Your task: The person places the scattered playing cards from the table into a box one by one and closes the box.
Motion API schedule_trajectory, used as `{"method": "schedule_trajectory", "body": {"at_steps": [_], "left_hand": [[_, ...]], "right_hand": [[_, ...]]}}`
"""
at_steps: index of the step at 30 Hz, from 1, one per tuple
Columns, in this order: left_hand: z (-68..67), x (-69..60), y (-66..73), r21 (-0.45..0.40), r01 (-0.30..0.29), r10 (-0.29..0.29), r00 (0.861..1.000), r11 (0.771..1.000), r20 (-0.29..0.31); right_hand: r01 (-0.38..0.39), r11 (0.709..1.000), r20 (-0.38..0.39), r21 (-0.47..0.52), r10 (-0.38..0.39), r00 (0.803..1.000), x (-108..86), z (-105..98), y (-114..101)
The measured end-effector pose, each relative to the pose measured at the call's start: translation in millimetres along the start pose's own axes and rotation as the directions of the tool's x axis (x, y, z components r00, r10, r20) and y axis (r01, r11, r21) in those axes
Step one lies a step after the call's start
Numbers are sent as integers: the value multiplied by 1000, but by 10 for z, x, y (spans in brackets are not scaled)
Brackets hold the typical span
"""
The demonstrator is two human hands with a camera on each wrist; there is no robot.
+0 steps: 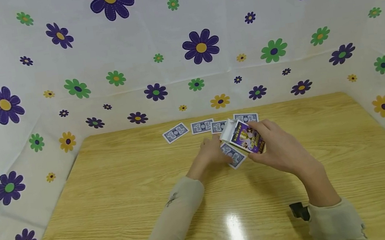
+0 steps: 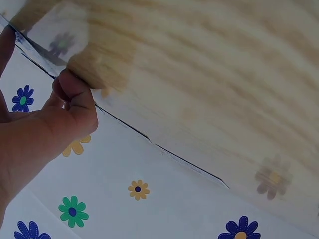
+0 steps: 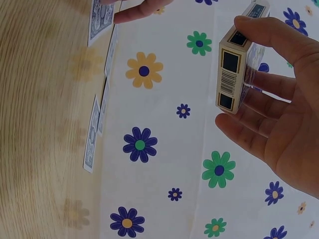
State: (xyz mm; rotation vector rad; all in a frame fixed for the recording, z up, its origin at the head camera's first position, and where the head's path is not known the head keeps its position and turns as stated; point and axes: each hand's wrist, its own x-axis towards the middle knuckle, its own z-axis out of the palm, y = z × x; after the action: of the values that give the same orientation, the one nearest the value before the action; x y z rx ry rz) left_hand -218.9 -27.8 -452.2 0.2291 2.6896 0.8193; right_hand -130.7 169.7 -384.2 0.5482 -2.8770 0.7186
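Observation:
My right hand (image 1: 284,150) grips a purple playing-card box (image 1: 248,137) between thumb and fingers, tilted above the table with its white flap raised. The box's barcoded end (image 3: 229,79) shows in the right wrist view. My left hand (image 1: 213,151) is just left of the box and pinches a blue-backed playing card (image 1: 234,155). In the left wrist view the thumb and a finger of the left hand (image 2: 50,119) meet the card's (image 2: 35,50) edges, the card partly out of frame. Whether the card touches the table is hard to tell.
Several face-down cards lie near the table's back edge, among them a leftmost card (image 1: 175,132), another card (image 1: 202,126) and a rightmost card (image 1: 246,118). A flower-print cloth (image 1: 166,34) surrounds the wooden table (image 1: 123,202) at the back and sides.

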Motion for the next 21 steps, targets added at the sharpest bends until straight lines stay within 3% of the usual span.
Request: {"method": "schedule_trajectory", "body": {"at_steps": [11, 21], "left_hand": [[-13, -24, 0, 2, -26, 26, 999, 1000, 28], [-9, 2, -34, 8, 6, -6, 1000, 1000, 7]], "right_hand": [[-15, 1000, 17, -1, 15, 1000, -3, -12, -26], [-9, 1000, 15, -11, 9, 1000, -6, -15, -30]]}}
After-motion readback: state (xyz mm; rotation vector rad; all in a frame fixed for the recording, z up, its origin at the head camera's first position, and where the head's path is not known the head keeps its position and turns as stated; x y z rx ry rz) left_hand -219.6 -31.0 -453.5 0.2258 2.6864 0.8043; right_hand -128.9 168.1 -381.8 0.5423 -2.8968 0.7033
